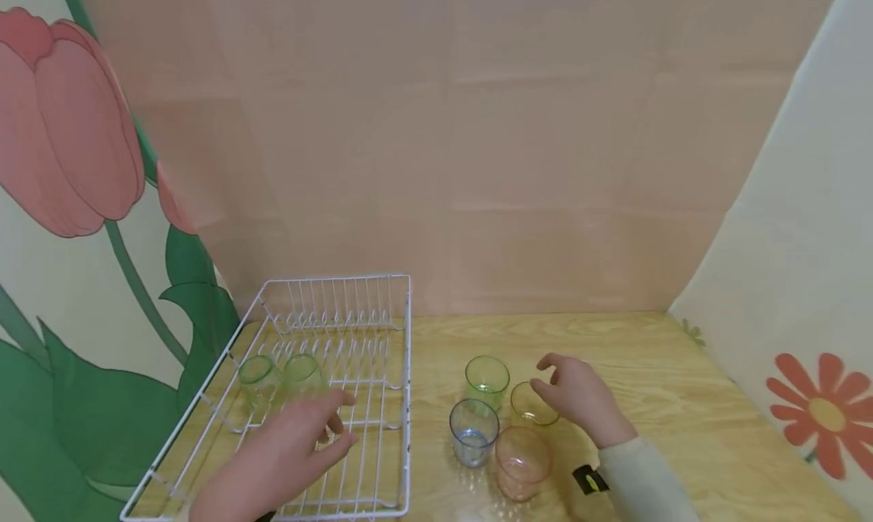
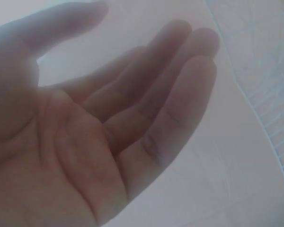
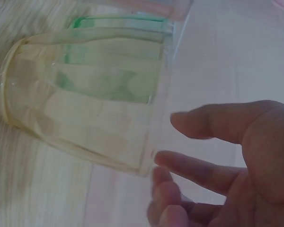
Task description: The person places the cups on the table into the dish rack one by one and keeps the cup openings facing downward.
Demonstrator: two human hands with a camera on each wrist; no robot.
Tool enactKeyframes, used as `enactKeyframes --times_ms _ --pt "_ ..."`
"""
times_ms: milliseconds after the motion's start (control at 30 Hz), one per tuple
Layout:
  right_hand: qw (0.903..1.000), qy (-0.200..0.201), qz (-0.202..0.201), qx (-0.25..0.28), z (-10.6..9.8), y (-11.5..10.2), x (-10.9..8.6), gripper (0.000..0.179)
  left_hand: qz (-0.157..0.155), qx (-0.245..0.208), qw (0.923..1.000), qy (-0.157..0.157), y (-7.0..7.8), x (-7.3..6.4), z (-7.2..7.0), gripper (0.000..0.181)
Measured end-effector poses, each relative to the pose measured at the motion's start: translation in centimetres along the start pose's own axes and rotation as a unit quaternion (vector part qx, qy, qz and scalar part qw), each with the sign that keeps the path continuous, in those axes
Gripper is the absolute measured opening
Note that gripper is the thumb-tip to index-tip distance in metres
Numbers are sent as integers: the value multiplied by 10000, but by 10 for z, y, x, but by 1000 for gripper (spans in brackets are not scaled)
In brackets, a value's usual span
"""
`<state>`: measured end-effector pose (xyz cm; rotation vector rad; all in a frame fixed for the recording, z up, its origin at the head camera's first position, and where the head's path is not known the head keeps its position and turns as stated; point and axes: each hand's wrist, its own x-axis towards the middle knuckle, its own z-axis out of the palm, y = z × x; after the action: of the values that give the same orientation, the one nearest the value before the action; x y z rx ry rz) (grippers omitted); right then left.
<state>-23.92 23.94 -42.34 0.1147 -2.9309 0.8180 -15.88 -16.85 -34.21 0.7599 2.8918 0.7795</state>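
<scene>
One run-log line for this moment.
left hand: empty, near rack | right hand: beside yellow glass, contact unclear | rack: two green glasses

Tumblers [image 1: 474, 435] looked smooth, glossy, see-through; glass or plastic, could not tell. Rack [image 1: 408, 355] appeared smooth coated wire. Tabletop [image 1: 655, 370] showed wood grain, slight sheen. Backdrop [image 1: 450, 151] was matt, creased.

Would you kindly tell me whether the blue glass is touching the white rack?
Apart: the head view shows a strip of wooden table between the blue glass and the white rack.
</scene>
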Motion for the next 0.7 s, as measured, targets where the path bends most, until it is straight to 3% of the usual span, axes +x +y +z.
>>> enactKeyframes --times_ms 233,467,700 --pt "9993 -380 32 11 4 8 -1 30 -264 -156 9992 -241 4 -1 13 38" --pt "9953 -922 -266 119 6 24 0 19 -344 -220 9992 -56 1 -5 19 37" --pt "9889 -1292 -396 616 4 32 -1 25 -509 -379 9978 -174 -4 -8 26 38"
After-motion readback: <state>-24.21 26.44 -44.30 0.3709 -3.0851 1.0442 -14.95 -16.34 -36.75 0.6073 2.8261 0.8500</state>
